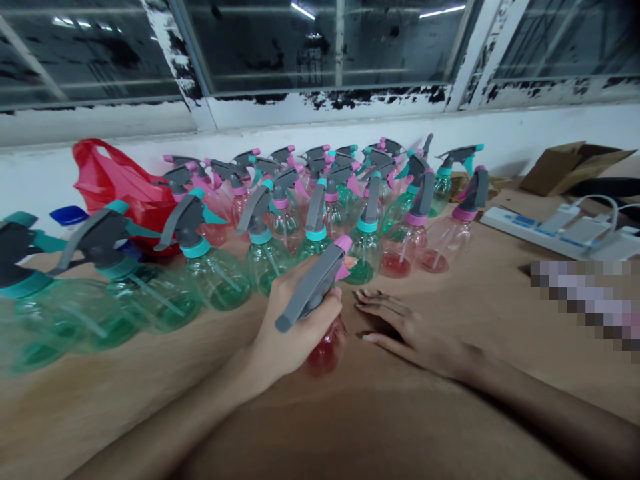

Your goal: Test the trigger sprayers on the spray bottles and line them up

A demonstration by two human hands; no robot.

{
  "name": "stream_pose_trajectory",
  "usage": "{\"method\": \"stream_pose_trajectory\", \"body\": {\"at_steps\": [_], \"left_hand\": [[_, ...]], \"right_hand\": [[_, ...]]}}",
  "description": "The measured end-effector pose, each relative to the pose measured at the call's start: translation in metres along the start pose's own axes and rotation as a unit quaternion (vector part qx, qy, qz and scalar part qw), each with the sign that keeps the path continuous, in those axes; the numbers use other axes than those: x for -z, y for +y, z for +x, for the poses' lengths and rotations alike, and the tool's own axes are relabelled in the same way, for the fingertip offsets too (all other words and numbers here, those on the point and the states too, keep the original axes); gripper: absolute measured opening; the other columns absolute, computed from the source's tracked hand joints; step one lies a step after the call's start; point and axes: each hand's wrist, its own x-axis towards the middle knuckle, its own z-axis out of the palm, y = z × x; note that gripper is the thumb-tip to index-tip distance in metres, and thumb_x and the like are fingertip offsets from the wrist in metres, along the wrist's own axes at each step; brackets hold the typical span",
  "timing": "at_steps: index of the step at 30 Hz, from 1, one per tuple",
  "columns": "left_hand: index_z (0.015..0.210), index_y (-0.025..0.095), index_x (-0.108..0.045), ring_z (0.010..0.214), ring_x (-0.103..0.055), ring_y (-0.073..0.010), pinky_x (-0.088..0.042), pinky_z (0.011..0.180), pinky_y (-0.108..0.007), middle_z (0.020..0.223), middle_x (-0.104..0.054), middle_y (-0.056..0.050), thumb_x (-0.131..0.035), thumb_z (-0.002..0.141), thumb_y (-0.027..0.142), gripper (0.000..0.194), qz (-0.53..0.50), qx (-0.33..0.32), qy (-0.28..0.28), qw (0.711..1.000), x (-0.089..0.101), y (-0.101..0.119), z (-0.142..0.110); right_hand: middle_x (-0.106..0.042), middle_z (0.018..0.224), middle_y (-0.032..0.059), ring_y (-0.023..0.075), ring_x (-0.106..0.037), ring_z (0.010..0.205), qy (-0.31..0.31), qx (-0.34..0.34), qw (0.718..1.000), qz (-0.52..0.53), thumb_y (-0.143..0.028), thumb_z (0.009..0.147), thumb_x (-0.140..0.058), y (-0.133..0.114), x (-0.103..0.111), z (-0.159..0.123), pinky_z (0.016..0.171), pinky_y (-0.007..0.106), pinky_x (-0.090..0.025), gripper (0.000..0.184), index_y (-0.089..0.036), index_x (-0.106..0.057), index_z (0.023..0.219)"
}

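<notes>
My left hand [295,327] is wrapped round the neck of a pink spray bottle [324,350] with a grey sprayer head and pink nozzle. That bottle is at the middle of the table, its lower part partly hidden by my fingers. To its right, my right hand [400,327] rests palm down on the tabletop, fingers stretched out and holding nothing. Just beyond both hands stand green spray bottles [367,257] with teal collars and pink ones [404,250] with pink collars.
Several more spray bottles [220,280] form rows across the table [480,327] towards the wall. A red plastic bag [125,187] lies at the back left. On the right are a white power strip [540,230] with plugs and an open cardboard box [570,167].
</notes>
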Motion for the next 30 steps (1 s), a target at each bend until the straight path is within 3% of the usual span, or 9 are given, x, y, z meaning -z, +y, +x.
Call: {"method": "stream_pose_trajectory", "body": {"at_steps": [11, 22, 30], "left_hand": [[0.071, 0.023, -0.055, 0.056, -0.050, -0.0115, -0.043, 0.052, -0.023, 0.067, -0.053, 0.004, -0.048, 0.076, 0.015, 0.012, -0.015, -0.012, -0.003, 1.000, 0.0002, -0.0004, -0.0007], [0.067, 0.023, -0.050, 0.057, -0.051, -0.0115, -0.044, 0.054, -0.023, 0.068, -0.054, 0.005, -0.048, 0.076, 0.015, 0.012, -0.019, -0.005, -0.009, 1.000, 0.0009, 0.0007, -0.0004], [0.068, 0.023, -0.051, 0.059, -0.052, -0.0128, -0.044, 0.054, -0.025, 0.068, -0.054, 0.004, -0.048, 0.076, 0.016, 0.011, -0.004, 0.002, -0.013, 1.000, 0.0016, 0.0030, 0.0003]], "right_hand": [[-0.041, 0.141, 0.0047, 0.0211, -0.033, 0.131, -0.001, 0.014, 1.000, 0.005, -0.043, 0.088, -0.046, 0.0011, -0.0001, 0.0009, 0.108, 0.045, -0.031, 0.051, -0.024, -0.038, 0.135], [-0.039, 0.142, 0.0047, 0.0195, -0.032, 0.132, -0.011, 0.005, 1.000, 0.000, -0.044, 0.089, -0.045, 0.0001, 0.0011, -0.0002, 0.109, 0.043, -0.029, 0.051, -0.022, -0.038, 0.135], [-0.040, 0.141, 0.0055, 0.0220, -0.034, 0.131, -0.003, 0.012, 1.000, 0.011, -0.043, 0.089, -0.046, 0.0001, 0.0007, 0.0012, 0.107, 0.047, -0.031, 0.051, -0.024, -0.037, 0.135]]}}
